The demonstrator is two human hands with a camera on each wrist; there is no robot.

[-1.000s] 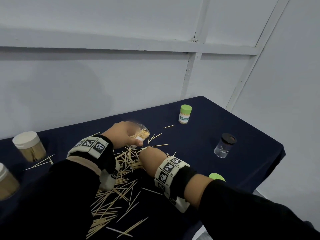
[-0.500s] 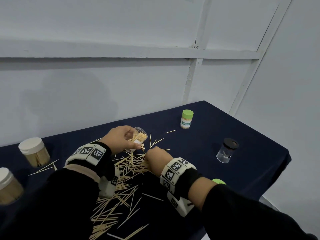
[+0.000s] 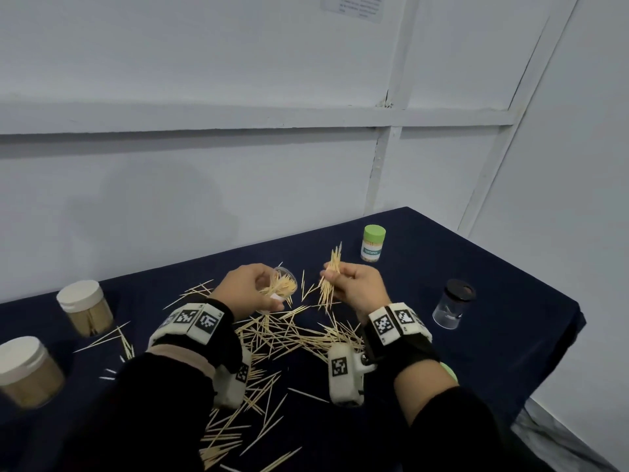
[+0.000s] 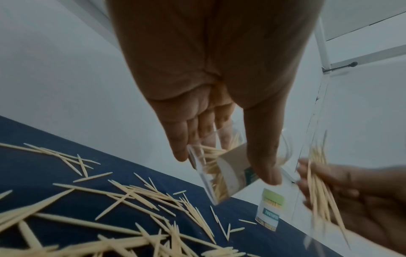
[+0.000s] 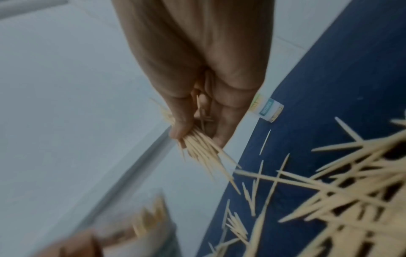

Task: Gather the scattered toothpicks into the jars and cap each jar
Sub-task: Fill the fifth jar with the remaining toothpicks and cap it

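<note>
Gripping a small clear jar point(image 3: 284, 287) tilted above the counter point(image 3: 493, 267), the left hand point(image 3: 250, 289) has its fingers point(image 4: 182, 137) and thumb curled round the jar's wall, and toothpicks already lie inside it, their tips poking from its open mouth; just beside it, apart from the jar, the right hand point(image 3: 355, 286) has its fingers point(image 5: 226, 125) clenched on a bundle of toothpicks point(image 3: 332, 277) that stands nearly upright, tips fanning out above and below the grip. Beneath both hands a loose heap of scattered toothpicks point(image 3: 289, 335) lies on the dark blue cloth of the counter, spreading toward the near edge. A green-capped jar point(image 3: 373, 242) full of toothpicks stands upright further back on the right, a black-capped clear jar point(image 3: 452, 304) stands near the right edge, and two white-capped jars point(image 3: 85, 308) stand well apart at the left, a few stray picks between them
</note>
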